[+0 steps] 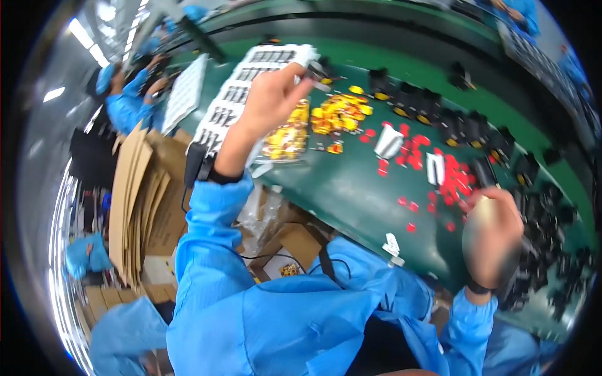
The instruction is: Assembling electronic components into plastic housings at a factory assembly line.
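My left hand (268, 100) is raised over a white tray (311, 52) that holds rows of small black parts (236, 94). Its thumb and forefinger come together by a small dark grey piece that I cannot make out clearly. Under the wrist lies a clear bag (286, 143) of yellow pieces, beside a loose yellow heap (342, 113). At the right, my right hand (494, 229) is partly blurred, its fingers curled next to scattered red discs (456, 182). A black piece (484, 171) shows just beyond those fingers; whether they grip it is unclear.
Black housings (461, 125) line the far side of the green table (332, 182), with more piled (545, 219) at the right. Two white pieces (389, 143) lie among the discs. Folded cardboard (138, 200) and an open box (295, 247) stand below; co-workers (128, 100) sit farther left.
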The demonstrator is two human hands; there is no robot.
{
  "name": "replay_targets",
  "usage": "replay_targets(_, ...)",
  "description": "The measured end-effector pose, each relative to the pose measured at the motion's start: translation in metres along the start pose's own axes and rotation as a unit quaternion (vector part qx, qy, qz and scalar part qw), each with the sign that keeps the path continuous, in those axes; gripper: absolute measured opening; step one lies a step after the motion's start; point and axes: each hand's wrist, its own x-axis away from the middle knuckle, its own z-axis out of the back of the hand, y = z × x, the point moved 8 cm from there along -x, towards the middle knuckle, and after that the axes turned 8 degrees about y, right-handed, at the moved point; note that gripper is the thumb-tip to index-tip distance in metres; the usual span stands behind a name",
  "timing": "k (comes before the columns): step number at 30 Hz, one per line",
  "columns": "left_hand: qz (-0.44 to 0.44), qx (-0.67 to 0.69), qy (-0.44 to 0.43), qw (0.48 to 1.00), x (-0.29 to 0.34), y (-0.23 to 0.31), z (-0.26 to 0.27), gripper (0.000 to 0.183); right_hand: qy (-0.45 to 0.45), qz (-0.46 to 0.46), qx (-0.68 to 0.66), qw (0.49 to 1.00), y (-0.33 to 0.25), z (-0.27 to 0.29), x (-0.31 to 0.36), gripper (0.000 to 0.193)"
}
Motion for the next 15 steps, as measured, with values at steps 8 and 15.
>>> replay_targets(8, -0.439, 0.257, 0.000, 0.861, 0.061, 0.212, -0.094, 0.045, -0.233, -0.093, -0.173, 0.952, 0.005, -0.043, -0.007, 0.075)
replay_targets(15, -0.413, 0.324, 0.025, 0.851, 0.065, 0.203, -0.112, 0.048, -0.218, -0.063, -0.108, 0.968, 0.014, -0.036, -0.010, 0.081)
